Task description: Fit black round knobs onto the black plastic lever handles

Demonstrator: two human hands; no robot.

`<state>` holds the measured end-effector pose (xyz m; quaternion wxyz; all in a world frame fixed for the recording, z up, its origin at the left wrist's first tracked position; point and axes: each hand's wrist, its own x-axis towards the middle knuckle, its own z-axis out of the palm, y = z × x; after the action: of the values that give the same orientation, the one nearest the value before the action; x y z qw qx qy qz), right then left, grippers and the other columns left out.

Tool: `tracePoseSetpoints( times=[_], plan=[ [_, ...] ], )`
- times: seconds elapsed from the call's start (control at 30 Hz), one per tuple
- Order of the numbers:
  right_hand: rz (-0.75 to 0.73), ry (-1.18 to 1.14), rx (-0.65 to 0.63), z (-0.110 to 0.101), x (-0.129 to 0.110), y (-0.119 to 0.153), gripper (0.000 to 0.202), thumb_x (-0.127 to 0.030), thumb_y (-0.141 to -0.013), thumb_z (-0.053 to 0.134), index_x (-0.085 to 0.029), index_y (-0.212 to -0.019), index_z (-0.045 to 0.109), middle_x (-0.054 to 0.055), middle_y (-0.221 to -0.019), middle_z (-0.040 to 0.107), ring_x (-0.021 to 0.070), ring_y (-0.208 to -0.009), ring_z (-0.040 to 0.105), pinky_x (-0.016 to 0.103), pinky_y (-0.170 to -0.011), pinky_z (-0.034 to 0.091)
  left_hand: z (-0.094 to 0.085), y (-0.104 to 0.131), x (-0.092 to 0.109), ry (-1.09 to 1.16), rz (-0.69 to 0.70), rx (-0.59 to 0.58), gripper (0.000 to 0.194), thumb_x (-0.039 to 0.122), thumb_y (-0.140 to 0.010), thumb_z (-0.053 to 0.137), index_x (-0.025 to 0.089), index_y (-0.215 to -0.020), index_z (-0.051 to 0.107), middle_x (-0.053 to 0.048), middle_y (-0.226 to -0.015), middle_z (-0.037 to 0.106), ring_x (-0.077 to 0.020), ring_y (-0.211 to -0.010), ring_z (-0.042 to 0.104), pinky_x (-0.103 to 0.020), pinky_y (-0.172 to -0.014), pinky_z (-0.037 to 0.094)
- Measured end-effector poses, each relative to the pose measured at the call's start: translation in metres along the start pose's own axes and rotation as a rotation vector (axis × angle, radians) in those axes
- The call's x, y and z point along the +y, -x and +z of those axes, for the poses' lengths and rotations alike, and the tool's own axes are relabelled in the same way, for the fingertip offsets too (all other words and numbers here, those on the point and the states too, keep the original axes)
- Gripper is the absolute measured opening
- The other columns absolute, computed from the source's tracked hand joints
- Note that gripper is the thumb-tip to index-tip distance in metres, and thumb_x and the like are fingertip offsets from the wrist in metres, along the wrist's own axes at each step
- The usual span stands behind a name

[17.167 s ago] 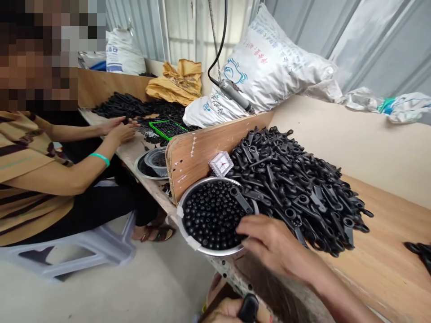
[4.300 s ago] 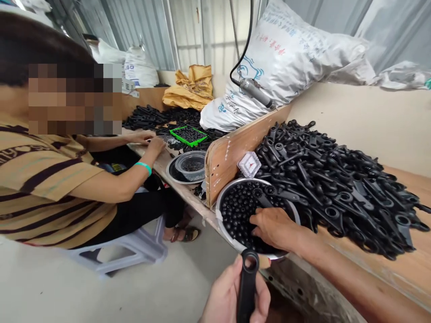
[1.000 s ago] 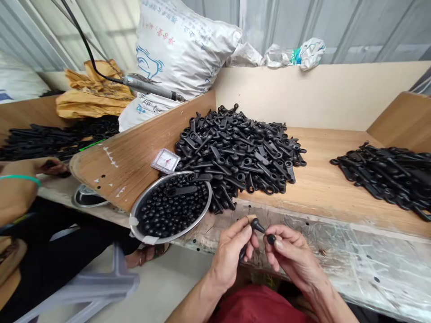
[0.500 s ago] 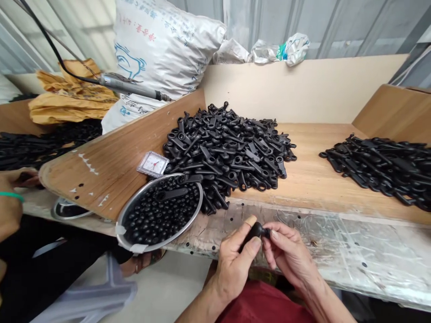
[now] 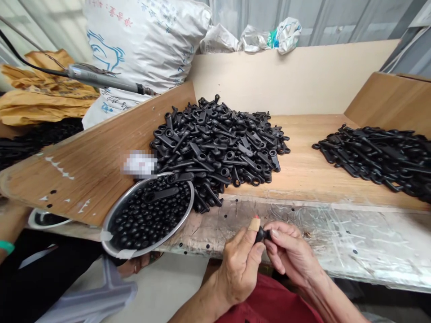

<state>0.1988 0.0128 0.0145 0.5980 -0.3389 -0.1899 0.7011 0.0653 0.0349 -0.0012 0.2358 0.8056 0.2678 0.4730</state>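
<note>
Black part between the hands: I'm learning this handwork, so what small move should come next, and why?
Probably a gentle push with the right hand toward the left hand. The left hand grips the black part while the right fingertips pinch its narrow end, in line with it. Fingers hide much of the part, so pushing lightly seems wiser than forcing it.

We're in a workshop: black plastic parts heaped on the bench (image 5: 289,229) at twelve o'clock (image 5: 222,143); a power screwdriver (image 5: 107,80) hangs at ten; corrugated metal walls (image 5: 323,22) stand beyond.
</note>
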Motion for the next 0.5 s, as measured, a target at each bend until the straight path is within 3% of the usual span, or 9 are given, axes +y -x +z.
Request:
tracePoseSetpoints(
  times=[0.17,0.33,0.4,0.5],
  plan=[
    [0.085,0.035,0.081,-0.002,-0.008,-0.005,0.028,-0.031,-0.056,0.077,-0.012,-0.060,0.057,-0.005,-0.038,0.049,0.0037,-0.022,0.037,0.010,-0.021,0.023,0.010,0.000,-0.009,-0.161,0.098,-0.005,0.049,0.013,-0.087,0.037,0.012,-0.135,0.027,-0.015,-0.099,0.061,-0.0193,-0.087,0.062,-0.027,-0.074,0.052],
    [0.107,0.146,0.118,-0.022,-0.018,-0.009,0.037,-0.044,-0.054,0.071,-0.017,-0.062,0.047,-0.008,-0.040,0.044,0.0028,-0.024,0.033,0.012,-0.022,0.019,0.027,-0.017,-0.020,-0.172,0.191,-0.083,0.050,0.013,-0.087,0.039,0.018,-0.136,0.027,-0.011,-0.098,0.063,-0.0160,-0.081,0.063,-0.023,-0.071,0.053],
    [0.076,0.216,0.140,-0.033,-0.029,-0.006,0.039,-0.046,-0.051,0.070,-0.017,-0.063,0.047,-0.007,-0.041,0.045,0.0041,-0.025,0.035,0.014,-0.023,0.020,0.036,-0.025,-0.021,-0.150,0.211,-0.163,0.049,0.017,-0.089,0.038,0.019,-0.136,0.025,-0.011,-0.106,0.061,-0.0167,-0.091,0.062,-0.024,-0.077,0.052],
    [-0.038,0.347,0.239,-0.054,-0.056,0.002,0.037,-0.044,-0.051,0.070,-0.015,-0.067,0.053,-0.005,-0.043,0.049,0.0064,-0.028,0.040,0.016,-0.025,0.025,0.047,-0.023,-0.022,-0.182,0.204,-0.261,0.057,0.035,-0.089,0.037,0.017,-0.138,0.016,-0.015,-0.124,0.050,-0.0237,-0.111,0.051,-0.035,-0.088,0.047]
  ],
)
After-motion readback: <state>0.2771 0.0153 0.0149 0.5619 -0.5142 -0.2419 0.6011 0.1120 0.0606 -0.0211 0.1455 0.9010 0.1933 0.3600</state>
